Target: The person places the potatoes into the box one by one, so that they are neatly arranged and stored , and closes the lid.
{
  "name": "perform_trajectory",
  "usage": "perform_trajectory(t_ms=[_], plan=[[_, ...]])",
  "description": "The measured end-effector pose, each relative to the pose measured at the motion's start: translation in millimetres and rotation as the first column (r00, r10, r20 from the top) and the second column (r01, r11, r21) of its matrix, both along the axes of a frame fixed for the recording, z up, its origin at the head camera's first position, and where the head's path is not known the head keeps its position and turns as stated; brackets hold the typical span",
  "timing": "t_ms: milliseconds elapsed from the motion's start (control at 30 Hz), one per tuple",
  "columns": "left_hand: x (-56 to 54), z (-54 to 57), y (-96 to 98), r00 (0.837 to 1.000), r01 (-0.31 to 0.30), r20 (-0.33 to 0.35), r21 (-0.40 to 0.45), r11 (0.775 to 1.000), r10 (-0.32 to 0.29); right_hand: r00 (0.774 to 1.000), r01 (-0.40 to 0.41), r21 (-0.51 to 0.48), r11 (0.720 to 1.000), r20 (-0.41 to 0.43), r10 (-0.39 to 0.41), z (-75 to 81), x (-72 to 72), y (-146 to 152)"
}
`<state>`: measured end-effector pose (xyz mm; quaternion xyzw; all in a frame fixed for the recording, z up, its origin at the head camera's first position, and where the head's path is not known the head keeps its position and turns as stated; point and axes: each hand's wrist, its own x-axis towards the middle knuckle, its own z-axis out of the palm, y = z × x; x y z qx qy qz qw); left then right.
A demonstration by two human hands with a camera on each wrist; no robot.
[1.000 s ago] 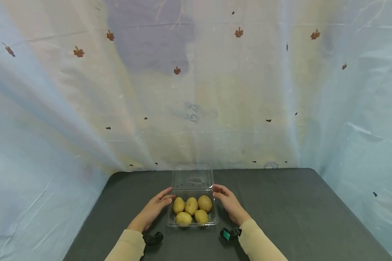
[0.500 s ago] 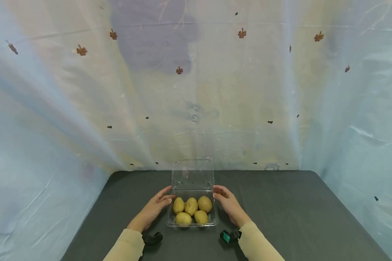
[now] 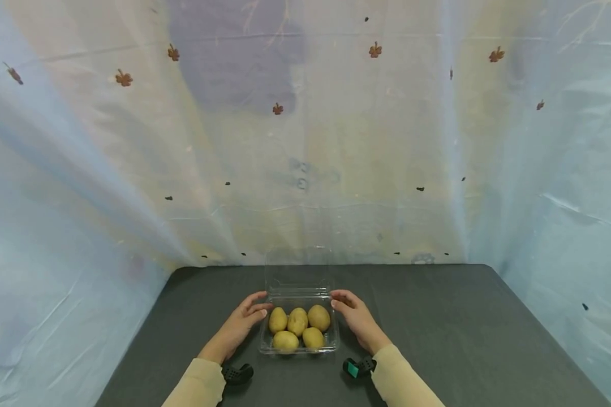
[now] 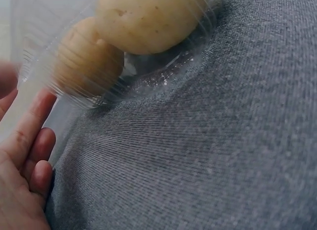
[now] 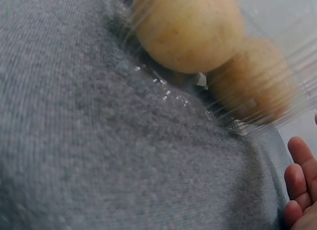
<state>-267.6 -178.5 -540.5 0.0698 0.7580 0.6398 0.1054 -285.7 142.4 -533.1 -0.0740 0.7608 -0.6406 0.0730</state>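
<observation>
A clear plastic clamshell container (image 3: 297, 351) stands on the table, its transparent lid (image 3: 298, 277) raised behind it. Several potatoes (image 3: 298, 321) lie in its base. My left hand (image 3: 238, 327) holds the back left corner, with thumb and fingertips at the rim. In the left wrist view, a finger (image 4: 37, 114) reaches the container's outer wall below the thumb tip. On the other side, my right hand (image 3: 358, 320) holds the back right corner, thumb and index fingertip at the rim. Its lower fingers (image 5: 295, 180) bend loosely beside the wall in the right wrist view.
A dark grey cloth covers the table (image 3: 438, 322). A pale printed sheet (image 3: 305, 147) hangs behind it and along both sides. Black straps sit at both wrists, the left strap (image 3: 238, 373) and the right strap (image 3: 358, 367), close over the cloth.
The lid first rose from a lower slant to a more upright stance, then shifted its tilt again and shows fainter now. Both hands and the potatoes have stayed in place.
</observation>
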Motion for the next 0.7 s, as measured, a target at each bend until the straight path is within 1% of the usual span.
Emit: perform_trajectory(t_ms=[133,233,267,367,467,500,700], plan=[[0.0,-0.7,1.4,1.000,-0.010,-0.001,-0.002,1.000,0.010,1.000,0.004,-0.001,1.000,0.012,-0.004,-0.2,0.0,0.7],[1.3,0.0,2.5,1.000,-0.030,0.001,-0.015,0.999,0.030,1.000,-0.002,-0.006,1.000,0.010,0.002,-0.4,-0.3,1.1],[2.1,0.9,3.1,0.999,-0.037,0.001,-0.018,0.999,0.037,1.000,-0.003,-0.009,1.000,0.008,0.003,4.0,2.2,0.5],[3.9,2.9,4.4,0.999,-0.053,-0.001,-0.028,0.998,0.053,1.000,-0.002,-0.044,0.999,0.005,0.002,5.8,1.8,1.0],[4.7,4.7,6.1,0.998,-0.061,-0.006,-0.024,0.998,0.061,1.000,0.024,-0.060,0.998,0.014,-0.023,7.7,1.4,0.7],[4.8,4.9,6.6,0.998,-0.064,-0.007,-0.022,0.998,0.064,0.999,0.036,-0.060,0.998,0.020,-0.035,4.3,-1.1,1.1],[6.6,6.9,8.6,0.997,-0.074,-0.011,-0.006,0.997,0.074,0.995,0.091,-0.019,0.996,0.030,-0.091,5.3,-2.0,-2.5]])
